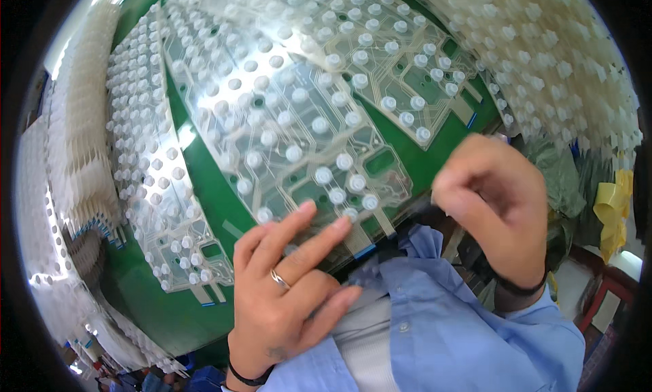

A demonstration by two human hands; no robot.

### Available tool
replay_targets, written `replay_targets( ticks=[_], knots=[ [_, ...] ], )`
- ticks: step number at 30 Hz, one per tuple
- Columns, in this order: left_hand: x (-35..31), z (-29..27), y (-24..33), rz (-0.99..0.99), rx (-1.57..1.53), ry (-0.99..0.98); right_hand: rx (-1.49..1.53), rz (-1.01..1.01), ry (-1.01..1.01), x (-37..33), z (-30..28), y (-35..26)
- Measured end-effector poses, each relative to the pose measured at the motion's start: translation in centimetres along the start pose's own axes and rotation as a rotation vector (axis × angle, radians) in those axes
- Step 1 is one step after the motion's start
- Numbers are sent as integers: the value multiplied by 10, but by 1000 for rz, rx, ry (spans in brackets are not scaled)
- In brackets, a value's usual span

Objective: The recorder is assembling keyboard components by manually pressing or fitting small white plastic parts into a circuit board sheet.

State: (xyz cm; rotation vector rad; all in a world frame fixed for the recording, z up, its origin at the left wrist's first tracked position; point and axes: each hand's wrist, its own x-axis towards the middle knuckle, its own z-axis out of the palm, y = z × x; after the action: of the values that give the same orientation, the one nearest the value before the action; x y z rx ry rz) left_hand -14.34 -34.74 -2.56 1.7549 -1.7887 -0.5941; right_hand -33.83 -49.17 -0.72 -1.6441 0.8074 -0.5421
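Presently with the left hand [280,302] over the near edge of the middle clear circuit sheet [280,131], laid on the green bench [208,178] between similar white-domed sheets [151,156]; fingers loosely parted, gripping nothing visible. Beside that sheet's right corner, with the right hand [504,205] blurred and curled, thumb near forefinger; cannot tell of anything pinched.

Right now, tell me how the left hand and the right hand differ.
The left hand is open over a clear sheet; the right hand is curled, off that sheet. The left hand wears a ring; none shows on the right hand. Both wear dark wristbands.
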Motion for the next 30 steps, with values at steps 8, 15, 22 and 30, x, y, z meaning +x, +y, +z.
replay_targets(
  ticks=[8, 15, 22, 30],
  knots=[
    [0, 5, -14, 58, -50, -58, -230, 64, 19, 39, 15, 16],
    [3, 5, -18, 70, -47, -66, -337, 47, 38, 47, 17, 17],
    [4, 4, -20, 83, -58, -76, -323, 50, 42, 48, 16, 19],
    [3, 4, -21, 92, -62, -68, -340, 58, 38, 49, 18, 16]
  ],
)
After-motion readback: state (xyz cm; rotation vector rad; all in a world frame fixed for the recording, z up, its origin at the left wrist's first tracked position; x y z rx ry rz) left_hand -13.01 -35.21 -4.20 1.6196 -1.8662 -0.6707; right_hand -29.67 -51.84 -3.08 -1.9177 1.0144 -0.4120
